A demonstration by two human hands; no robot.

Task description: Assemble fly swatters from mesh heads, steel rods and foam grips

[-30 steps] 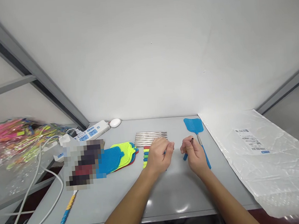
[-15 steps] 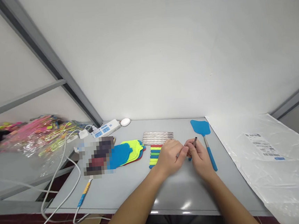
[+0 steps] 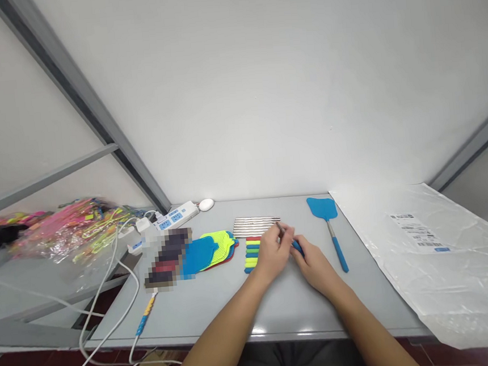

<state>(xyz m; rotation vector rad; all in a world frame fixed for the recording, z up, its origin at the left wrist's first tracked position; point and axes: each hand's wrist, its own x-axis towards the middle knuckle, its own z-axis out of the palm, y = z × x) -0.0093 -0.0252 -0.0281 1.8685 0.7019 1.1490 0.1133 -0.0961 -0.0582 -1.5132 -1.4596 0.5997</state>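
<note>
My left hand [image 3: 274, 252] is closed around a thin metal rod [image 3: 279, 226], whose dark tip sticks out above the fingers. My right hand [image 3: 318, 267] grips a blue handle [image 3: 297, 248] in line with that rod; the joint between them is partly hidden by fingers. Just left of my left hand, several coloured handles [image 3: 252, 256] lie in a row, partly covered by it. Behind them is a row of metal rods [image 3: 254, 223]. To the right lies a whole blue fly swatter [image 3: 333, 235], head away from me.
Flat swatter heads, blue [image 3: 197, 255] and yellow [image 3: 221, 246], lie stacked left of the handles, beside a pixelated item [image 3: 169, 260]. A power strip [image 3: 176, 216] and white cables [image 3: 126, 273] are at the left. A white plastic sheet [image 3: 405, 271] covers the right side.
The rod has passed from my right hand to my left and now tilts up and left. My right hand has shifted onto the blue handle. The view has also turned slightly.
</note>
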